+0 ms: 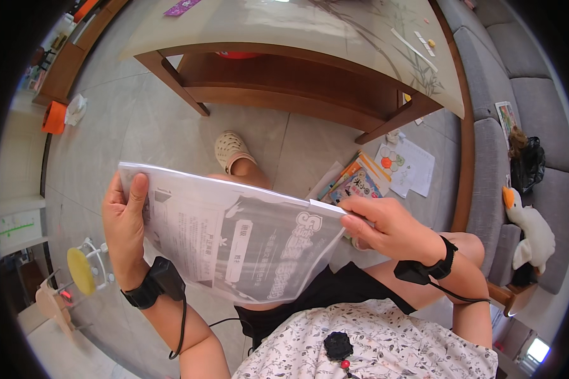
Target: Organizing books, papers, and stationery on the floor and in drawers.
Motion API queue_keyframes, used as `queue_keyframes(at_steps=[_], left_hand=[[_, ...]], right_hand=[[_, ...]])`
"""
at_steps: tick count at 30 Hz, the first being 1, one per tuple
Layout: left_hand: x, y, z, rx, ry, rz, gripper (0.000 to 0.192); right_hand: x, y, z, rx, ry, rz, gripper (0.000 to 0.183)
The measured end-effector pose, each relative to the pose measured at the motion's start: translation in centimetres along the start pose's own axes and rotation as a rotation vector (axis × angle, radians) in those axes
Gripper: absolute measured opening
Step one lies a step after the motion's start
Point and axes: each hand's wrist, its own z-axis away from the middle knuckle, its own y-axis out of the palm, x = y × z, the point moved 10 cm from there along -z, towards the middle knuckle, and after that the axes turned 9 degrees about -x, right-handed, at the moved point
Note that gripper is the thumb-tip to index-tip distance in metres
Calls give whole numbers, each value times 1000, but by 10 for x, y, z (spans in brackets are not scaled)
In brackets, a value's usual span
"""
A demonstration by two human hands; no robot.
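Observation:
A thin stack of printed paper sheets point(246, 237) is held up above my lap, its top page grey and white with writing on it. My left hand point(125, 213) grips the left end, thumb on the top page. At the other end, my right hand point(389, 227) pinches the upper corner between thumb and fingers. The long far edge of the stack looks fairly even, with a small step near the right hand. Both wrists wear black straps with small cabled devices. Beyond my right hand, a pile of colourful books point(358, 182) lies on the floor.
A wooden coffee table point(284, 99) with a glossy top stands ahead. Loose drawn-on papers point(408, 166) lie by its right leg. Along the right runs a grey sofa point(488, 142) bearing a white goose plush point(531, 232) and a black plastic bag point(526, 166). A yellow-seated stool point(81, 271) stands left.

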Motion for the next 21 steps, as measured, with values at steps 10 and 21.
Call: queue_keyframes(at_steps=[10, 21], left_hand=[[-19, 7, 7, -57, 73, -28, 32], [-29, 4, 11, -65, 134, -76, 32]], right_hand=[[21, 7, -19, -51, -170, -2, 21], [39, 23, -50, 18, -184, -40, 24]])
